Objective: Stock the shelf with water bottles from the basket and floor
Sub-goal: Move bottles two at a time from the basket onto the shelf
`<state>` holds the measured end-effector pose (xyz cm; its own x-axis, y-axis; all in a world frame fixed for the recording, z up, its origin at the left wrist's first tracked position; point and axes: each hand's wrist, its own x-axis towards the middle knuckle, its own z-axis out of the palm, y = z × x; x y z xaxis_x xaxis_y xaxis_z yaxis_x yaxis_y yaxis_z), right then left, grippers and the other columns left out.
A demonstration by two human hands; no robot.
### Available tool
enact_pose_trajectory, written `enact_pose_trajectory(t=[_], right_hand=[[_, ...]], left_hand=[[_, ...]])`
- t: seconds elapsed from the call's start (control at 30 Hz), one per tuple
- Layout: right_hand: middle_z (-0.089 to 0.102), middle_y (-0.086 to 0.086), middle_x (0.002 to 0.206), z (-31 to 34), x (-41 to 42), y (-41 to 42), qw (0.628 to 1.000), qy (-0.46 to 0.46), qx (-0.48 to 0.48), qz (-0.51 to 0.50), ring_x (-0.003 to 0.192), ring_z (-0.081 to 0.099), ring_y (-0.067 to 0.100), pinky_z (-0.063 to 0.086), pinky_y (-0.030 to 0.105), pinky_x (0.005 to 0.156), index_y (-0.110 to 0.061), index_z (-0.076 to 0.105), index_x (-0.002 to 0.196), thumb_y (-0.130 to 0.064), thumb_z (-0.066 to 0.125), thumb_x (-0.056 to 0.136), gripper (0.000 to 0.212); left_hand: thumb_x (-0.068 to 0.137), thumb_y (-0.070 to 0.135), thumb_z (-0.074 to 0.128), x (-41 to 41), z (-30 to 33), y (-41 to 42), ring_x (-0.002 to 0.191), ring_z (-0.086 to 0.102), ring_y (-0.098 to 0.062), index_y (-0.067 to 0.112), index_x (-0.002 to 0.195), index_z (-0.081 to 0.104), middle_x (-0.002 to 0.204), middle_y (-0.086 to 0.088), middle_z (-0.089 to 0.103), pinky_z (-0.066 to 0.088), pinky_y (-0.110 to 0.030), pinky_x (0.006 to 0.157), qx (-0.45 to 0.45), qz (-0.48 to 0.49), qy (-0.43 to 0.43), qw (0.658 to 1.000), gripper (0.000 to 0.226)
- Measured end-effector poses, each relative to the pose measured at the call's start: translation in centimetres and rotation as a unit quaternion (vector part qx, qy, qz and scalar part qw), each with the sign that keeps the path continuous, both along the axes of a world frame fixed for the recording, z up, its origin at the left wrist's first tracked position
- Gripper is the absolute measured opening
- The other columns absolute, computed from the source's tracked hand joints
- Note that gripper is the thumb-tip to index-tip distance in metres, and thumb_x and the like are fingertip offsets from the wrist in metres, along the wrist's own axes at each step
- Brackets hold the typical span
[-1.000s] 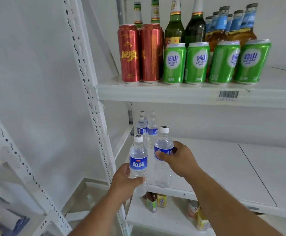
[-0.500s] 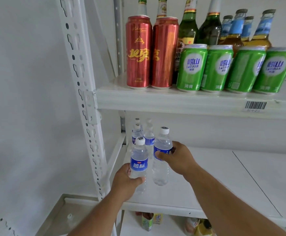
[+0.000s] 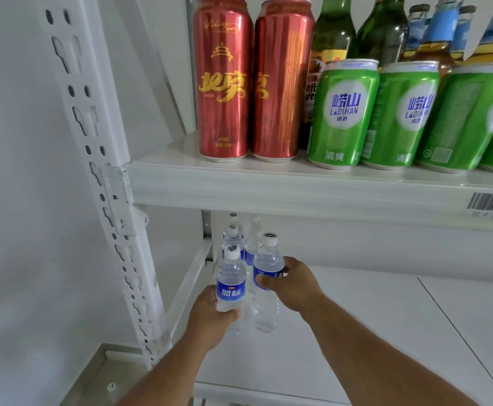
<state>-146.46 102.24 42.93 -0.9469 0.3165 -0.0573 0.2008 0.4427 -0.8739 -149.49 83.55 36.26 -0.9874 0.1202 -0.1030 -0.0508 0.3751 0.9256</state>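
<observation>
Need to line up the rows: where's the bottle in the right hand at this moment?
Head view: the right hand holds its water bottle upright at the middle shelf's left end, beside the left hand's bottle, just before the stocked bottles.

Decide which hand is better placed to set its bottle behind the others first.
Probably right: the right hand holds its bottle further in, nearer the stocked bottles; the left hand is nearer the shelf edge.

1. My left hand (image 3: 210, 317) reaches forward, fingers and thumb curled tight around something upright.
2. My right hand (image 3: 293, 284) is stretched a little farther ahead, thumb and fingers clasped around something upright.
3. Both forearms are bare, converging toward the middle.
</observation>
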Motion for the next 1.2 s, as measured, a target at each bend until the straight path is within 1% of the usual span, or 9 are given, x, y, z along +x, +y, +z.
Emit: enact_pose_trajectory(t=[0.1,0.27,0.47,0.57,0.7,0.87,1.03,1.13,1.2], right_hand=[[0.066,-0.013,0.097,-0.6,-1.4,0.4,1.000,-0.014,0.020,-0.009,0.089,0.065,0.012,0.051,0.025,0.066,-0.029,0.063,0.114,-0.040,0.080,0.077,0.042],[0.063,-0.012,0.096,-1.6,-3.7,0.8,0.998,-0.039,0.053,-0.014,0.087,0.065,0.016,0.059,0.037,0.079,-0.031,0.059,0.113,-0.044,0.078,0.078,0.041],[0.065,-0.010,0.098,-3.4,-5.7,0.6,0.997,-0.056,0.060,-0.016,0.088,0.066,0.018,0.058,0.036,0.078,-0.030,0.058,0.118,-0.046,0.078,0.078,0.047],[0.066,-0.008,0.103,-4.0,-6.3,0.5,0.996,-0.067,0.065,-0.012,0.092,0.066,0.019,0.058,0.037,0.082,-0.031,0.058,0.119,-0.046,0.078,0.079,0.048],[0.067,-0.008,0.103,-4.7,-7.1,0.3,0.995,-0.074,0.061,-0.008,0.092,0.066,0.020,0.057,0.037,0.083,-0.030,0.058,0.119,-0.045,0.078,0.079,0.046],[0.067,-0.007,0.102,-5.4,-7.9,0.4,0.995,-0.075,0.059,-0.007,0.091,0.066,0.021,0.056,0.036,0.082,-0.029,0.059,0.116,-0.043,0.078,0.080,0.043],[0.064,-0.007,0.097,-5.9,-8.7,0.3,0.996,-0.070,0.050,-0.008,0.091,0.067,0.023,0.056,0.037,0.081,-0.029,0.056,0.107,-0.040,0.078,0.081,0.037],[0.065,-0.006,0.096,-6.1,-9.2,0.2,0.997,-0.064,0.050,-0.011,0.091,0.067,0.023,0.058,0.039,0.082,-0.029,0.056,0.106,-0.040,0.079,0.080,0.037],[0.064,-0.007,0.094,-6.2,-9.4,0.1,0.997,-0.064,0.051,-0.013,0.090,0.067,0.023,0.058,0.039,0.082,-0.030,0.054,0.102,-0.039,0.079,0.079,0.035]], left_hand=[[0.071,0.017,0.084,-1.6,-0.9,0.8,0.097,0.064,-0.015,0.023,0.113,0.057,0.108,0.005,0.065,0.049,-0.027,0.079,-0.002,0.006,-0.001,1.000,0.051],[0.071,0.023,0.085,-4.0,-1.9,1.5,0.094,0.065,-0.014,0.024,0.115,0.056,0.108,0.005,0.066,0.053,-0.030,0.082,-0.026,0.006,0.002,1.000,0.053],[0.071,0.025,0.086,-6.2,-3.0,1.9,0.098,0.064,-0.017,0.024,0.117,0.056,0.111,0.005,0.065,0.053,-0.032,0.087,-0.036,0.011,0.005,0.999,0.055],[0.070,0.019,0.086,-7.0,-3.5,2.1,0.095,0.065,-0.016,0.024,0.114,0.056,0.110,0.003,0.066,0.053,-0.031,0.084,-0.025,0.013,0.007,1.000,0.053],[0.070,0.014,0.085,-7.9,-4.1,2.4,0.096,0.064,-0.017,0.021,0.116,0.056,0.109,0.004,0.065,0.051,-0.029,0.082,-0.015,0.012,0.009,1.000,0.055],[0.072,0.008,0.083,-9.0,-4.4,2.7,0.093,0.062,-0.016,0.025,0.109,0.052,0.101,0.008,0.061,0.044,-0.024,0.078,-0.008,0.006,0.019,1.000,0.051],[0.070,0.007,0.083,-10.0,-4.8,2.7,0.097,0.064,-0.018,0.018,0.116,0.057,0.106,0.004,0.064,0.045,-0.024,0.077,-0.008,0.001,0.017,1.000,0.054],[0.072,0.004,0.082,-10.1,-5.0,2.7,0.089,0.060,-0.007,0.020,0.114,0.053,0.104,0.006,0.062,0.044,-0.019,0.071,0.001,-0.001,0.011,1.000,0.053],[0.073,0.003,0.081,-10.1,-5.2,2.7,0.089,0.057,-0.008,0.020,0.116,0.052,0.106,0.005,0.059,0.044,-0.022,0.074,0.005,-0.003,0.006,1.000,0.054]])
